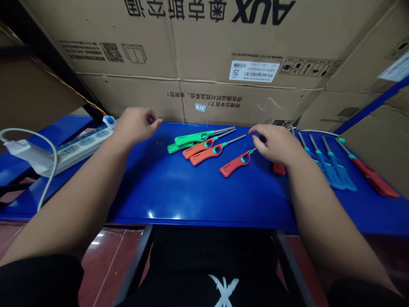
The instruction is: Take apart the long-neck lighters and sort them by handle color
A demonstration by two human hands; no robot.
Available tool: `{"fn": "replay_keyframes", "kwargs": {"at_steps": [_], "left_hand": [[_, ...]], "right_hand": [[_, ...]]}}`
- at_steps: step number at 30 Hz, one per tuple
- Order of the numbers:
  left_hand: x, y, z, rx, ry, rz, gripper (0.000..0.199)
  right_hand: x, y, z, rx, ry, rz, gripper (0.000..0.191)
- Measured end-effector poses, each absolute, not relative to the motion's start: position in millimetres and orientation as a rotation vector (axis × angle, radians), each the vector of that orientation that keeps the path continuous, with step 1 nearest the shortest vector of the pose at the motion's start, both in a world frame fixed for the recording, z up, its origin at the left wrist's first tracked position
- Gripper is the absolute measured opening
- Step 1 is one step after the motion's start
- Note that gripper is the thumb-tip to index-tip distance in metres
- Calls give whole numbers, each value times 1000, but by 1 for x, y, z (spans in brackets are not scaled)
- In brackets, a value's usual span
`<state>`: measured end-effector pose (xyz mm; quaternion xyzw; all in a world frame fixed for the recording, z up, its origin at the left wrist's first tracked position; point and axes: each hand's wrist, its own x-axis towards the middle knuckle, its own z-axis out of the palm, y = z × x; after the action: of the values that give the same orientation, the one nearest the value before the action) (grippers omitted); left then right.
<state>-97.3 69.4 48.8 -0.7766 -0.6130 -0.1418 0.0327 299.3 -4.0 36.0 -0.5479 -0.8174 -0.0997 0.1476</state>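
My left hand (137,123) hovers over the left part of the blue table, loosely curled, with a gap between thumb and fingers and nothing visible in it. Right of it lie green lighters (192,138) and orange lighters (207,153) in an overlapping fan, metal rods pointing right. A red lighter (235,164) lies alone, its rod end near my right hand (270,140). That hand is bent down, thumb and forefinger apart, with nothing visible between them. Another red handle (278,168) shows partly beneath my right wrist.
Several blue lighters (335,170) and red lighters (372,175) lie at the right. A white power strip (81,147) with a plugged-in adapter (30,155) and cable is at the left. A large cardboard box (204,55) stands behind the blue table (191,196).
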Motion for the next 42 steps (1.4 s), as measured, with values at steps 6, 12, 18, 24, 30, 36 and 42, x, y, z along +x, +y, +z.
{"fn": "replay_keyframes", "kwargs": {"at_steps": [6, 12, 18, 24, 30, 36, 42], "left_hand": [[-126, 88, 35, -2417, -2094, -163, 50], [-126, 103, 22, -2520, -2147, -18, 45], [-120, 108, 21, -2567, -2084, 101, 41], [-123, 108, 21, -2580, -2044, 116, 46], [-85, 77, 29, -2599, -1879, -381, 49], [-21, 25, 18, -2941, -1287, -174, 46], [-11, 15, 7, -3076, -1245, -86, 46]], "right_hand": [[329, 6, 36, -1830, -2170, -239, 32], [377, 10, 35, -1966, -1985, -147, 24], [388, 11, 34, -2073, -1843, -150, 20], [391, 16, 28, -2041, -1803, -189, 19], [380, 12, 33, -1969, -1678, -164, 9], [336, 9, 36, -1564, -1552, 70, 25], [263, -11, 25, -1338, -1675, 171, 32]]}}
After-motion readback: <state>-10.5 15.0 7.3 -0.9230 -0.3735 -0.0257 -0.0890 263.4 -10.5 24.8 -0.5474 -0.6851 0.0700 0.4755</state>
